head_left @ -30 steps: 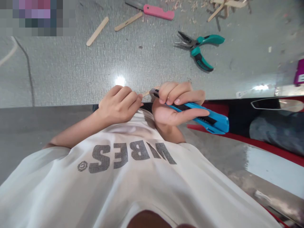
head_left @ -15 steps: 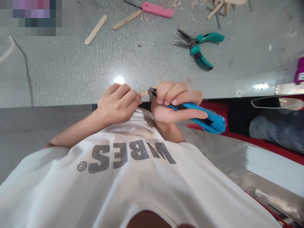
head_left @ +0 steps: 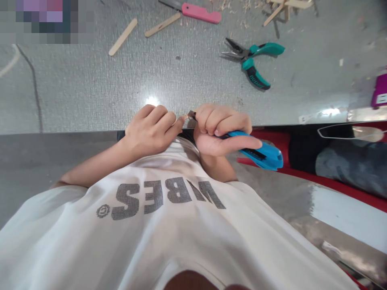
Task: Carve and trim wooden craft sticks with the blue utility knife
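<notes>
At the table's near edge, my left hand point(head_left: 154, 127) is closed in a pinch on a thin wooden stick point(head_left: 186, 117), of which only a short bit shows past the fingertips. My right hand point(head_left: 222, 127) is wrapped round a blue utility knife point(head_left: 269, 156), thumb stretched along its handle. The knife's short blade points left and lies against the stick, right beside my left fingertips. Most of the stick is hidden by my hands.
Pliers with teal handles point(head_left: 256, 60) lie spread on the grey table point(head_left: 90, 92). Farther back are two craft sticks point(head_left: 123, 37), a pink-handled cutter point(head_left: 201, 13), wood shavings and a pile of sticks point(head_left: 284, 8). A purple object point(head_left: 380, 92) sits at the right edge.
My right hand and the knife have shifted slightly left, bringing the blade closer to my left fingertips. Less of the stick shows between the hands. My left hand has hardly moved.
</notes>
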`<state>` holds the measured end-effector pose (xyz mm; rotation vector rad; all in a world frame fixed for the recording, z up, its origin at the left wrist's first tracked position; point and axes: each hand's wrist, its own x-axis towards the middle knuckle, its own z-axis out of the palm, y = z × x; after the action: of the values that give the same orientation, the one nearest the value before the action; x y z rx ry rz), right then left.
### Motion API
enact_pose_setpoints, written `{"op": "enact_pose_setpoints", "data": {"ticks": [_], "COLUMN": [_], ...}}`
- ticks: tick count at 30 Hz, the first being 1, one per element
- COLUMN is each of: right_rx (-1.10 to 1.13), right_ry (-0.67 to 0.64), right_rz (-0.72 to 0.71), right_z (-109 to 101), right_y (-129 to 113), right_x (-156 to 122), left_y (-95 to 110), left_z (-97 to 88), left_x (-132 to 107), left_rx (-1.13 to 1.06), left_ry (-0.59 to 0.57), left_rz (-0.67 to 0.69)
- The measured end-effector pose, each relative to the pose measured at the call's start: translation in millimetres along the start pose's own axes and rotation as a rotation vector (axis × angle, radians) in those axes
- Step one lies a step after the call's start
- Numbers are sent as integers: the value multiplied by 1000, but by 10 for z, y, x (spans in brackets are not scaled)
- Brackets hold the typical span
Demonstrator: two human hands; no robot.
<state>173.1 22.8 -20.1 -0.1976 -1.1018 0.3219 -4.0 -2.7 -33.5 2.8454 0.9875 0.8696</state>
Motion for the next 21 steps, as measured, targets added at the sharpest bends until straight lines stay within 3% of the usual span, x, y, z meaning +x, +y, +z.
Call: {"op": "enact_pose_setpoints", "data": {"ticks": [2,7,9,11,13,16,21], "right_rx": [-5,-250,-251,-174,-189,-200,-164], "right_ry": [-10,-22,-41,-47,-30,66,86], "right_rz": [23,371,343,136,46,53,115], "right_z": [-12,39,41,16,-18,-43,-18], "right_y": [-31,-229,-199,-81,48,97,-146], "right_x": [15,105,113,86,37,-24,-14], "left_y": [-5,10,28,48,68,101,152], "left_z": [1,12,40,77,106,105,31], "left_x": [9,38,40,38,40,68,125], "left_rx": [-39,-98,-80,-70,-47,57,146], "left_ry": [-24,-54,-49,-32,-9,41,63], "left_rz": [-19,-41,-44,-56,-57,-24,-18]}}
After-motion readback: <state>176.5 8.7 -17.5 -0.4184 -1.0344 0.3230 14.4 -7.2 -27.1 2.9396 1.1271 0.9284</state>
